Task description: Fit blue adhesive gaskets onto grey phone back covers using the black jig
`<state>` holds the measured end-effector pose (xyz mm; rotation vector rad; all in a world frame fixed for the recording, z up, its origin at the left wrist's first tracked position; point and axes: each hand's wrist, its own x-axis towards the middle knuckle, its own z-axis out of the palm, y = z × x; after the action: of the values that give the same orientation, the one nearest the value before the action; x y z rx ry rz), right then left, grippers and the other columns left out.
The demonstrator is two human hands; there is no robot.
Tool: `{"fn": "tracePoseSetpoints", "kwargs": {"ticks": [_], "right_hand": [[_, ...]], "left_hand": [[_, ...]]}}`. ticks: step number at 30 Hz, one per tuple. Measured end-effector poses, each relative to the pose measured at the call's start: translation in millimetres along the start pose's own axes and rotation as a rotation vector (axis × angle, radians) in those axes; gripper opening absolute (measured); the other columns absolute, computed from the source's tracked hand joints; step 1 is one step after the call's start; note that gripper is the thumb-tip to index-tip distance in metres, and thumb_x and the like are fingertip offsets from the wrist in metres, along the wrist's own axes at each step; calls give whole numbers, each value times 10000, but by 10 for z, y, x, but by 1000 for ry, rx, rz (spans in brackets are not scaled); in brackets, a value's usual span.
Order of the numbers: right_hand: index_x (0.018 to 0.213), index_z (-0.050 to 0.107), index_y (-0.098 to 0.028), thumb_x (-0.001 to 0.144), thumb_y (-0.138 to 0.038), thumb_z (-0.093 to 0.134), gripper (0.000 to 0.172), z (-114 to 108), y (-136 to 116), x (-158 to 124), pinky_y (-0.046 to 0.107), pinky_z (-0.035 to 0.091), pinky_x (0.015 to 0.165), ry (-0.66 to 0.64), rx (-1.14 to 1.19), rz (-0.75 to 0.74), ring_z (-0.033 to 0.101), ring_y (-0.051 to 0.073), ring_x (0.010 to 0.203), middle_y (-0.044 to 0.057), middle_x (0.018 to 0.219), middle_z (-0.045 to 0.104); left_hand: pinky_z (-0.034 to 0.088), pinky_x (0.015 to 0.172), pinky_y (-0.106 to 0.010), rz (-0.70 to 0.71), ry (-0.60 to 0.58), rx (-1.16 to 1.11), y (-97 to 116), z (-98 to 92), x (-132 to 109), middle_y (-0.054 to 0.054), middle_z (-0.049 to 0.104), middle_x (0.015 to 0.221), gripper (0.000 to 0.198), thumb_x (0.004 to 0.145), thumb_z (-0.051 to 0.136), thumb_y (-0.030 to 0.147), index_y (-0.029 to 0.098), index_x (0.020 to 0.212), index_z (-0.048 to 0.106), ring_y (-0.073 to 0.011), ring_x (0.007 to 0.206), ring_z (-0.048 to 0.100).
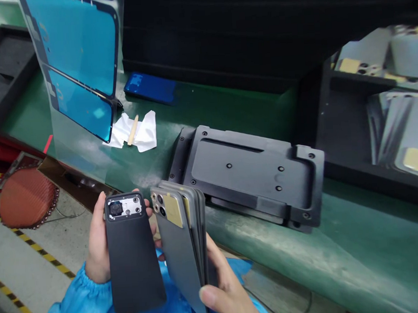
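Observation:
My left hand is closed round a black phone, with the thumb along one edge and fingertips round the other. The phone's back faces up, its camera module at the top. My right hand grips a stack of grey phone back covers, slightly fanned, with the thumb across the lower part. The front cover has round camera rings and a yellow patch near its top. Phone and stack are held side by side, just short of the bench edge. Beyond the stack, a black fixture with a phone-shaped recess rests on the bench.
On the green bench lie a white paper with a small wooden stick and a blue-filmed panel. A clear sheet with blue adhesive pieces stands at left. Black trays at right hold more grey covers. A red-brown stool is below left.

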<state>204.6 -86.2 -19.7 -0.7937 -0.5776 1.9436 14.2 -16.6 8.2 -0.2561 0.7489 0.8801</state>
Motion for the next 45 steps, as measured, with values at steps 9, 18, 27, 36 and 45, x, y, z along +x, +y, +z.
{"fn": "tracePoseSetpoints", "kwargs": {"ticks": [9,18,27,36,45], "right_hand": [[1404,527,-326,801,-524,821,700,-24,105,38,483,488,1076,21,-130,-65,640,314,1219,115,1437,612],[1422,482,-294,820,-527,801,720,-34,145,82,487,483,1077,-1,-213,-40,595,338,1312,140,1483,575],[1409,496,-339,834,-476,813,671,-26,163,123,476,483,1106,-9,-198,-45,588,320,1336,108,1490,577],[1435,471,-363,867,-486,779,657,-43,222,130,434,476,1128,-17,-262,-75,592,276,1335,83,1480,580],[1456,421,-369,809,-233,739,734,18,359,116,503,407,1179,4,-578,-38,499,297,1409,64,1543,479]], "left_hand": [[640,675,-453,152,287,71,-44,93,-73,-105,779,926,397,974,540,540,205,1089,720,-281,730,761],[646,785,-336,304,345,130,-81,85,-68,-94,796,1020,324,996,584,386,211,1253,674,-222,844,780],[632,832,-302,408,387,185,-127,56,-96,-71,800,1064,586,914,719,276,254,1462,513,-214,911,782],[629,823,-341,415,359,272,-130,-9,-63,-42,784,1091,714,772,865,403,282,1406,559,-236,927,773],[590,889,-339,475,374,392,-268,-86,28,-34,766,1149,873,619,903,604,307,1377,588,-240,1019,739]]}}
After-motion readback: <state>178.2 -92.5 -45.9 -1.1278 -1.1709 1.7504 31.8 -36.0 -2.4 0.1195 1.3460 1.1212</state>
